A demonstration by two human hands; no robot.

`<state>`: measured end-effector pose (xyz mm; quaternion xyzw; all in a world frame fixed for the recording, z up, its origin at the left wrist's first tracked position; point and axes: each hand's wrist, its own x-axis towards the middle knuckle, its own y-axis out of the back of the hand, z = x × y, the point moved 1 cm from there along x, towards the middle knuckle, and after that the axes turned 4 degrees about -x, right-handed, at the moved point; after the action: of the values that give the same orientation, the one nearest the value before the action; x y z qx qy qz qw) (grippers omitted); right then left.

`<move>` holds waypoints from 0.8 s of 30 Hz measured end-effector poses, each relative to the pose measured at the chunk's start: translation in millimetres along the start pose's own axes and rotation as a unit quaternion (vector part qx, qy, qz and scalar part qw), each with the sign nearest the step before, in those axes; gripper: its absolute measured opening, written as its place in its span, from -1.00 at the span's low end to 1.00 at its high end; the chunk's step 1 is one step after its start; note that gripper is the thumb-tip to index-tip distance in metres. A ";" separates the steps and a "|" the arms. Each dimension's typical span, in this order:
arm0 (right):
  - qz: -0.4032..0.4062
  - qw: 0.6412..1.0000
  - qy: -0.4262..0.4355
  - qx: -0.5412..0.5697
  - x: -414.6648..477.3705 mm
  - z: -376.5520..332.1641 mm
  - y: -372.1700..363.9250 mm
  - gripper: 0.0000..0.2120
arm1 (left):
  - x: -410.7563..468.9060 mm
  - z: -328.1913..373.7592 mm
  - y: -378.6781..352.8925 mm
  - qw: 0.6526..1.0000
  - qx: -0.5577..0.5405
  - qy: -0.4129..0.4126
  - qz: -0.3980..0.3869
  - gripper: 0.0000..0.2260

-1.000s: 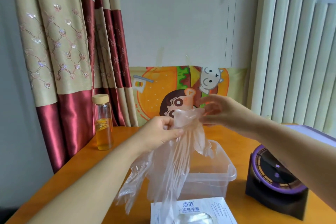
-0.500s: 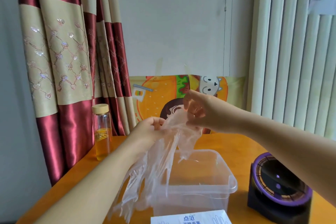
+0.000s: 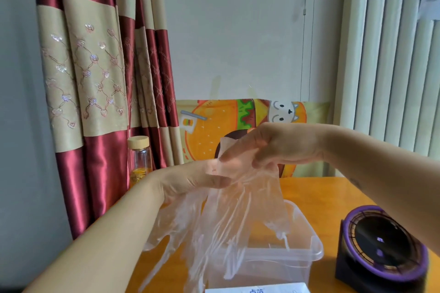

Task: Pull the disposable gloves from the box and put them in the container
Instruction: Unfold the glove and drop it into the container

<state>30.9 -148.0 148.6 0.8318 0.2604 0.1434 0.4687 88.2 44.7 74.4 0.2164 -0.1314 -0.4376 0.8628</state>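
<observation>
Thin clear disposable gloves point(image 3: 228, 219) hang in a crumpled bunch between both hands, above the table. My left hand point(image 3: 188, 181) grips their upper left edge. My right hand point(image 3: 269, 145) pinches the cuff end at the top, close to the left hand. The glove fingers dangle down in front of the clear plastic container point(image 3: 307, 252), which stands open on the table below. Only the top edge of the white glove box point(image 3: 257, 289) shows at the bottom of the frame.
A glass bottle with a wooden lid point(image 3: 139, 162) stands at the table's left rear by the red curtain. A black and purple round device point(image 3: 383, 252) sits at the right. A cartoon burger cushion point(image 3: 214, 126) leans on the wall behind the orange table point(image 3: 316, 195).
Both hands have come closer together and lower, and the gloves now bunch over the container. The view has tilted up, so the glove box has slid almost out of frame.
</observation>
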 end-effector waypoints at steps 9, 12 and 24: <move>0.045 0.978 -0.044 0.198 13.7 41.1 -3.3 -0.43 | -16.1 -2.8 47.7 0.977 0.087 0.129 0.147 -0.69; 0.121 0.970 -0.091 0.192 20.6 69.8 -23.9 -0.41 | -8.4 -4.3 60.7 0.905 0.216 0.177 0.320 -0.93; 0.043 0.958 -0.260 -0.114 26.5 153.6 -106.2 -0.31 | 71.8 -52.6 -50.6 0.870 0.452 0.196 0.024 -0.62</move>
<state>95.1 -196.1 -22.0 0.7916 0.0754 -0.0290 0.6056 116.5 -26.6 6.6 0.6612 -0.1481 -0.2579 0.6887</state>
